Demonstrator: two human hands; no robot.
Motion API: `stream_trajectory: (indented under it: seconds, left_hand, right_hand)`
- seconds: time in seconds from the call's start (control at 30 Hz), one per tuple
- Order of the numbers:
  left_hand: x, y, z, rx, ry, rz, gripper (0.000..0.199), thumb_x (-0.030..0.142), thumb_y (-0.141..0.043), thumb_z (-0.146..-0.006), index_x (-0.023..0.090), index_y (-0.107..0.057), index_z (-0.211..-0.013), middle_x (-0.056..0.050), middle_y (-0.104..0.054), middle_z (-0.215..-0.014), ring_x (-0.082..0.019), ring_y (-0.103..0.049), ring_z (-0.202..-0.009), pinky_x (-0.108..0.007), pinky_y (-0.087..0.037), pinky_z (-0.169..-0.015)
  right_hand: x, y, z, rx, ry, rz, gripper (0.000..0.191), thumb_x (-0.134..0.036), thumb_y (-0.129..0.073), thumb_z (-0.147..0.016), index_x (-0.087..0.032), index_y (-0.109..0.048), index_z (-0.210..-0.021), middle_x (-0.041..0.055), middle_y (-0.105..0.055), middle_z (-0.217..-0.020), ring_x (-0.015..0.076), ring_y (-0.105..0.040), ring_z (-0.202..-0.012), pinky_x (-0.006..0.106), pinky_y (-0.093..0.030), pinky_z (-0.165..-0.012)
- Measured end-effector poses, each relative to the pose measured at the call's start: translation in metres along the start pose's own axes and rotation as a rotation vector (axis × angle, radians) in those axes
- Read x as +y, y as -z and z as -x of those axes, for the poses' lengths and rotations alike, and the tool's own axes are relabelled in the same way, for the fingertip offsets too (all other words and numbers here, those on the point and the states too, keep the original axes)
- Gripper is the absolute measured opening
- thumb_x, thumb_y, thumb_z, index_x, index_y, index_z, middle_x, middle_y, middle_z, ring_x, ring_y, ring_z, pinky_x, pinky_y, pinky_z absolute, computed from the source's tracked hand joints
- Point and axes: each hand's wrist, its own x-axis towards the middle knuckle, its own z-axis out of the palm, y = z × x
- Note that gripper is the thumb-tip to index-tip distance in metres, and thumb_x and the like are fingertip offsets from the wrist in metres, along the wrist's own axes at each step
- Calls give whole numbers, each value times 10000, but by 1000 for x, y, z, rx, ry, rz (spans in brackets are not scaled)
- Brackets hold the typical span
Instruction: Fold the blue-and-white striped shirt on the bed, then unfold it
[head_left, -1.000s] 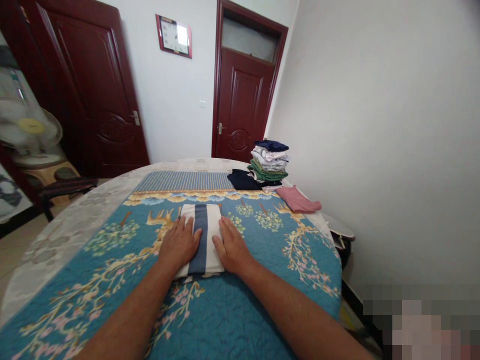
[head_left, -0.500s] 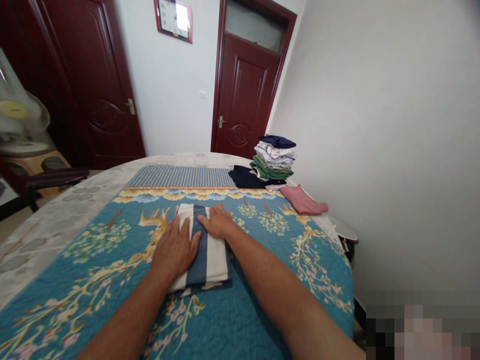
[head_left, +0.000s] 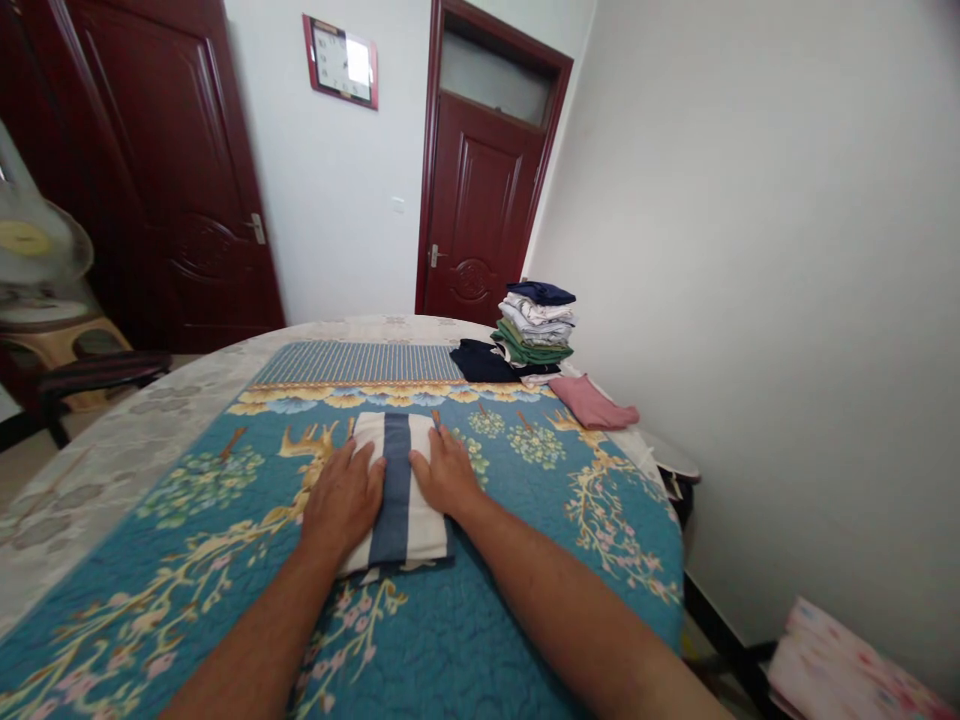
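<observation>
Fingers of the left hand [head_left: 343, 503] and the right hand [head_left: 445, 472] lie flat and open, pressing down without gripping, along either long edge of a folded white cloth with a navy stripe [head_left: 396, 498]. The cloth lies between the hands, its long axis and stripe running straight away from the person, and the fingers of both hands point along that axis. The left hand sits closer to the cloth's near end, the right hand closer to its far end. Beneath lies a quilted teal bedspread [head_left: 517, 600] printed with blossom branches. Farther on, a folded navy garment [head_left: 484, 362] sits against a stack of folded clothes [head_left: 535, 328], with a folded pink cloth [head_left: 591, 403] just to the right. Beyond stand a dark red door [head_left: 480, 205] and a wall clock [head_left: 340, 62].
</observation>
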Motion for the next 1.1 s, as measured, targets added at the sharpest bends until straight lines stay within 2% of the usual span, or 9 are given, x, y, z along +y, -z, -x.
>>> stream_trajectory:
  seconds: [0.23,0.43,0.57,0.67,0.73,0.8,0.93,1.03,1.1]
  left_hand:
    - [-5,4,5,124,13,121,548,389,-259,-1056,113,-687,-1260,-188,-707,-1287,-304,-604,-1312,-457,-405,-1216]
    - [0,16,18,175,47,141,476,342,-282,-1046,137,-696,-1161,-182,-722,-1200,-309,-631,-1231,-463,-436,-1168]
    - [-9,18,23,174,89,185,447,322,-304,-1023,147,-699,-1138,-168,-726,-1151,-300,-649,-1172,-454,-462,-1140]
    - [-23,19,21,145,140,206,443,273,-315,-988,135,-710,-1132,-167,-730,-1144,-294,-662,-1150,-438,-484,-1121]
    - [-33,22,18,133,169,210,441,236,-332,-955,126,-723,-1129,-174,-733,-1175,-292,-663,-1177,-429,-481,-1130]
    - [-41,26,14,119,228,228,450,217,-339,-935,122,-735,-1127,-176,-741,-1204,-294,-666,-1198,-429,-482,-1130]
    - [-45,33,11,27,364,291,460,264,-352,-947,145,-749,-1146,-141,-772,-1184,-295,-697,-1163,-422,-511,-1076]
    - [-41,34,11,-28,317,270,432,318,-392,-943,184,-767,-1109,-115,-781,-1179,-302,-697,-1156,-420,-512,-1054]
    - [-38,35,10,-41,277,270,414,337,-411,-937,204,-772,-1090,-101,-782,-1185,-293,-696,-1152,-406,-511,-1044]
  right_hand:
    - [-13,7,65,54,-15,103,833,-611,-440,-1050,-51,-320,-1655,293,-394,-1646,433,-325,-1563,636,-231,-1257]
    - [-13,11,95,45,59,94,830,-568,-525,-1022,-56,-346,-1650,291,-421,-1628,447,-342,-1550,634,-241,-1257]
    - [-4,16,87,107,59,-59,769,-453,-567,-998,-60,-377,-1631,265,-526,-1552,391,-491,-1451,560,-348,-1224]
    - [4,24,73,145,-38,-260,708,-381,-581,-965,-123,-431,-1607,185,-708,-1319,323,-664,-1224,463,-494,-1090]
    - [7,28,64,129,-108,-398,670,-368,-579,-949,-157,-479,-1578,117,-768,-1137,279,-725,-1045,403,-545,-988]
    - [9,29,58,100,-165,-524,650,-380,-588,-932,-171,-522,-1544,77,-780,-1053,257,-736,-970,377,-561,-936]
    - [5,24,50,35,-323,-839,580,-452,-668,-877,-184,-642,-1391,72,-792,-1065,262,-737,-1014,376,-583,-917]
    - [-2,19,41,-74,-424,-1091,461,-464,-714,-841,-183,-705,-1205,93,-800,-1071,263,-756,-960,379,-614,-851]
    - [-7,16,34,-127,-446,-1135,388,-422,-722,-825,-173,-703,-1122,102,-808,-1018,261,-769,-890,381,-629,-793]
